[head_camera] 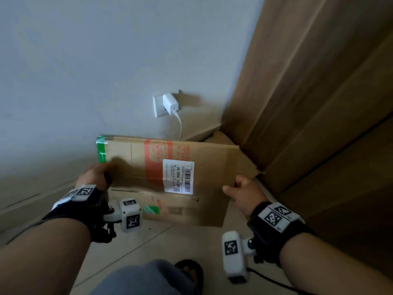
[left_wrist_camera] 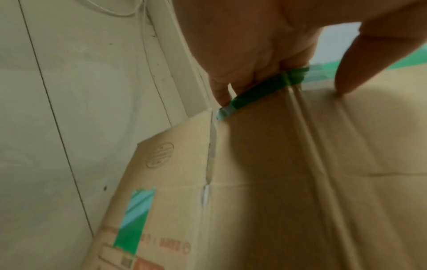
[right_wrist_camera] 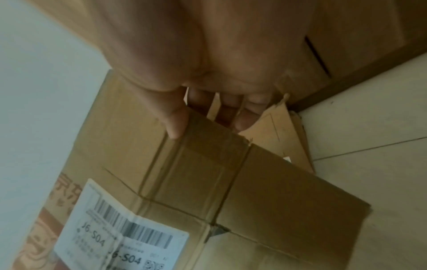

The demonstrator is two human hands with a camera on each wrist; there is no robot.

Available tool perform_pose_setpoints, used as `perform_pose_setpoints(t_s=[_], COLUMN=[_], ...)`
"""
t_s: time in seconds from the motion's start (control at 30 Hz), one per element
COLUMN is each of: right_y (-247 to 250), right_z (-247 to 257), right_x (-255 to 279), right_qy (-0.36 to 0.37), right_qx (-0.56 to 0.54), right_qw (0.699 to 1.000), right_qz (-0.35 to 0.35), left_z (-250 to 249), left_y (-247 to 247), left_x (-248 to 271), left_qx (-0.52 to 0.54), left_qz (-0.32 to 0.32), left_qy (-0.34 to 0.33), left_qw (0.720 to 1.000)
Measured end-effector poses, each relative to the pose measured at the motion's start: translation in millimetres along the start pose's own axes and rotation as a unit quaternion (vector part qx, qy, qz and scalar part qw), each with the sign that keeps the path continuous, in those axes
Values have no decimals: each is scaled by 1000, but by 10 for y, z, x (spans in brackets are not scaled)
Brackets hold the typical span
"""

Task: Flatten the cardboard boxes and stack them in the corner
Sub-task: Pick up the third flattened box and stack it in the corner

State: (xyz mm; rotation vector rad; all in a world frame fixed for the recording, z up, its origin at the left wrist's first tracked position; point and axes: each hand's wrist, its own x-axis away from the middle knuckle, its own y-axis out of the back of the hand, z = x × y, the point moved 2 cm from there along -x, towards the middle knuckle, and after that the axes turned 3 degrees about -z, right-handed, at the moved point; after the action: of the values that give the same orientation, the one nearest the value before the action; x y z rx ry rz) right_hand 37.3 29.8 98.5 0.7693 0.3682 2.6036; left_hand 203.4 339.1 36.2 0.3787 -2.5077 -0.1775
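Two hands hold one flattened cardboard box (head_camera: 170,167) upright above the floor (head_camera: 148,235) near the corner. Your left hand (head_camera: 93,177) pinches its green-taped edge (left_wrist_camera: 254,89), fingers (left_wrist_camera: 221,95) behind, thumb in front. Your right hand (head_camera: 242,194) grips the opposite edge, fingers (right_wrist_camera: 242,117) hidden behind it. Beyond them, another flattened box (head_camera: 244,158) lies mostly covered. Label (head_camera: 178,175) print is blurred.

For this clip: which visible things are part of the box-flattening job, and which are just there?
Job:
- flattened cardboard box, gripped at its edges by left hand and right hand
- cardboard already lying in the corner

Just there:
- white charger plugged into wall socket, cable hanging
- wooden cabinet
- sandal
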Motion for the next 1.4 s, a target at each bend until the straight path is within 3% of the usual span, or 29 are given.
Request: perform_pose_setpoints(t_s=[0.2,0.37,0.53,0.67,0.77,1.03,1.23,1.4], right_y=[612,1182,1613,1907,2016,2123,2158,2180], right_z=[135,227,320,302,340,445,551,698], right_x=[488,895,1254,1493,1604,1691,1619,1567], right_qy=[4,37,41,43,64,113,137,148], right_qx=[-39,-102,-144,-135,-194,-251,-341,-398], right_qw=[995,966,965,949,936,914,879,854], right_qz=[-95,-234,-215,-283,-287,-296,-304,-302], left_z=[-493,-784,-949,-995,-971,-862,-696,-628], left_y=[-376,-647,-853,-1006,-1112,-1374,-1506,-1634], left_x=[839,1533,1999,2332,2577,2888,2689,2592], left_qx=[53,51,49,42,2,-83,-159,-99], left_qz=[81,147,189,214,200,207,173,249], left_qy=[-80,-149,-152,-158,-182,-171,-76,-44], left_qw=[992,977,969,963,963,960,969,962])
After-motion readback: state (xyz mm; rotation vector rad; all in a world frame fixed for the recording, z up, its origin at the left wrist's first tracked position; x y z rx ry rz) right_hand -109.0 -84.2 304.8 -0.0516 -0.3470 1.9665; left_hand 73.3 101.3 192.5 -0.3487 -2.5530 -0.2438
